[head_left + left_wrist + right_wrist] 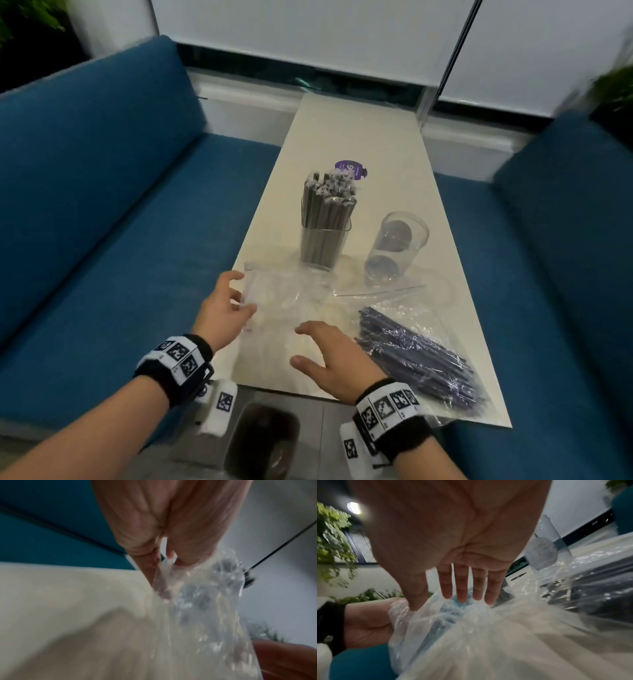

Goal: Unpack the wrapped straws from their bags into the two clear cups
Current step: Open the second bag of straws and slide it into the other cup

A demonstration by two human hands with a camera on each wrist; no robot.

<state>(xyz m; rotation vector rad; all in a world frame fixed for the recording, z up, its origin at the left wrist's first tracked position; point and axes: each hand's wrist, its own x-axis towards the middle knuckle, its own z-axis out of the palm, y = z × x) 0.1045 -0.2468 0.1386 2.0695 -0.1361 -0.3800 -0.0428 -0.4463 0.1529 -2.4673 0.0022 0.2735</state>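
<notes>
Left grip (224, 306) pinches the empty bag (281, 301); right grip (329, 356) flat, unladen: dragging plastic could topple the filled cup (323, 240) at centre.

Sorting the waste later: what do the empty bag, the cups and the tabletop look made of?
Empty bag: thin clear plastic film, glossy and crinkled. Empty cup: clear rigid plastic, probably; the table shows through. Tabletop: smooth cream surface, matte, perhaps laminate.

One cup (325, 236) upright, packed with grey straws (329, 202); other cup (394, 250) tipped over
</notes>
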